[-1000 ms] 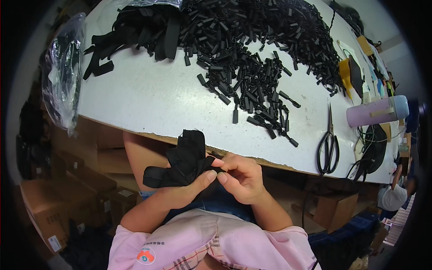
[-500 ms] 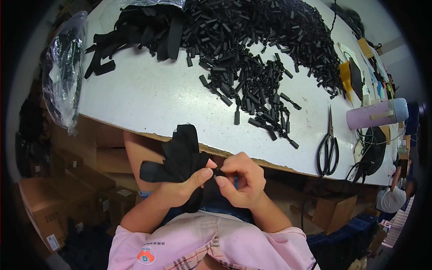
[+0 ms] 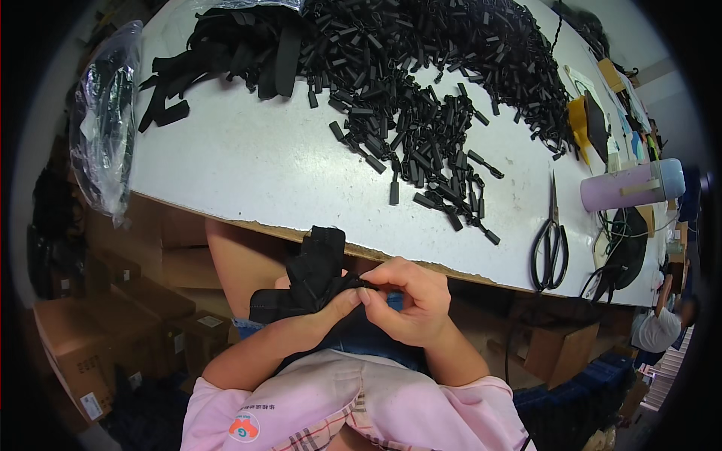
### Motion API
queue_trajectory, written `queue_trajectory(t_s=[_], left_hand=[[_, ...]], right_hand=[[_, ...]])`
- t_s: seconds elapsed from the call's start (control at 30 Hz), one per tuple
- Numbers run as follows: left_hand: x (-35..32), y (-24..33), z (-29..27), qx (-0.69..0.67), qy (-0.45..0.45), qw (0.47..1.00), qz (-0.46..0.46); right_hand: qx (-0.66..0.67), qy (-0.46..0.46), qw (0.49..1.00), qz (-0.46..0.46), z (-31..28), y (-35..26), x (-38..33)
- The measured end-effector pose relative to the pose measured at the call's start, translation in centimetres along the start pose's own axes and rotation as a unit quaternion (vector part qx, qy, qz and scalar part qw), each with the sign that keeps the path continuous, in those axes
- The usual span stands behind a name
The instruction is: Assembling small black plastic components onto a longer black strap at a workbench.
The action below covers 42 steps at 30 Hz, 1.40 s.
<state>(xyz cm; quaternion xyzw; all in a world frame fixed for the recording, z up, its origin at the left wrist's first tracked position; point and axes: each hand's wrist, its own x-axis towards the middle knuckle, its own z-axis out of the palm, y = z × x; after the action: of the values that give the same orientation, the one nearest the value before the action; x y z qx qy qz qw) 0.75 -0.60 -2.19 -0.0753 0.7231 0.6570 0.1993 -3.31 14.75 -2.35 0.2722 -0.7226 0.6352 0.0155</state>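
Black strap bundle (image 3: 312, 274) pinched between both hands' fingers (image 3: 353, 295).

Single view only, from a head-worn fisheye camera looking steeply down and slightly forward. Nearest, at the lower edge, the wearer's pink top and both forearms enter; the left hand (image 3: 320, 312) and right hand (image 3: 410, 301) sit close below the lens, centre frame. Beyond them the white table (image 3: 248, 173) spans the far half, its near edge bowed by the lens. Cardboard boxes (image 3: 83, 353) lie low on the left. Corners are blacked out.
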Motion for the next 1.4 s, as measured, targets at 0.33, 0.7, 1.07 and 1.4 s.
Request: queue_trajectory(t_s=[0.33,0.7,1.07,1.4], left_hand=[[0.6,-0.7,0.5,-0.096,0.061,0.989,0.099],[0.9,0.2,-0.6,-0.067,0.041,0.969,0.236],[0.5,1.1,-1.7,-0.117,0.036,0.991,0.049],[0.8,0.9,-0.6,-0.246,-0.04,0.957,0.148]], right_hand=[[-0.172,0.044,0.979,-0.102,0.7,-0.3,0.3],[0.028,-0.034,0.998,0.05,-0.2,-1.0,0.6],[-0.112,0.001,0.993,0.021,1.3,-1.7,1.1],[0.252,-0.02,0.947,0.196,0.0,-0.8,-0.1]])
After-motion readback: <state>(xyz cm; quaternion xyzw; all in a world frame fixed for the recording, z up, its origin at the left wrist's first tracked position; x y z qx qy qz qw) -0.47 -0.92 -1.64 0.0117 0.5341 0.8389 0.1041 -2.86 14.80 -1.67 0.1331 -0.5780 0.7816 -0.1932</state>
